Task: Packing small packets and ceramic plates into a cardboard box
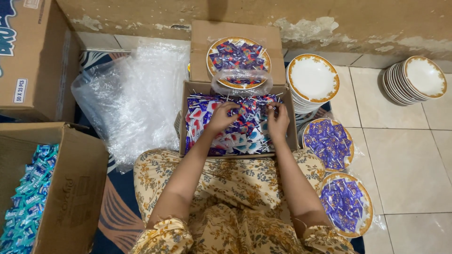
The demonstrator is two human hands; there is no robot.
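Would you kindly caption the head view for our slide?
Both hands, left and right, dig into a box of wrapped lollipops beside filled plates.

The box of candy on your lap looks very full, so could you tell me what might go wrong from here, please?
1. Both hands, left and right, dig in the heaped box on the lap; packets could spill over its low rim.
2. The filled plate sits in plastic on a box flap at the far edge; a nudge might tip it.
3. The plate stack stands close beside the box, so an elbow could knock it.
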